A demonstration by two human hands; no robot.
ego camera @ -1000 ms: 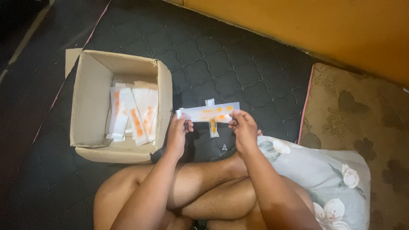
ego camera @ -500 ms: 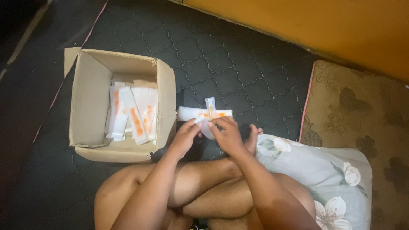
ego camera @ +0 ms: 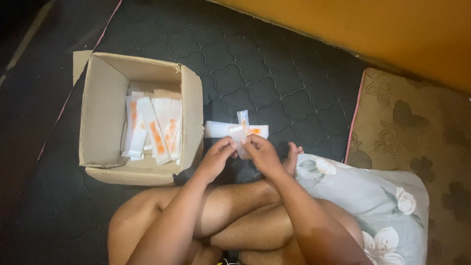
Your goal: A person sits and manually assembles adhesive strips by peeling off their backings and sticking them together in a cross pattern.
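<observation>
2 hands (ego camera: 241, 147) pinch your small white packet (ego camera: 237, 134); loosen either grip and it drops beside the box (ego camera: 140, 118).

The scene is dim, lit by a warm, soft source from above and ahead. The orange wall (ego camera: 373, 34) is the brightest surface and shows no glare. The dark quilted mattress (ego camera: 274, 68) absorbs light; its far left edge falls to near black. The open brown cardboard box (ego camera: 103, 113) casts shade inside its near wall. The white-and-orange paper packets (ego camera: 152, 130) appear soft and slightly overexposed. Fine detail is smeared throughout, with mild grain in the dark areas.
</observation>
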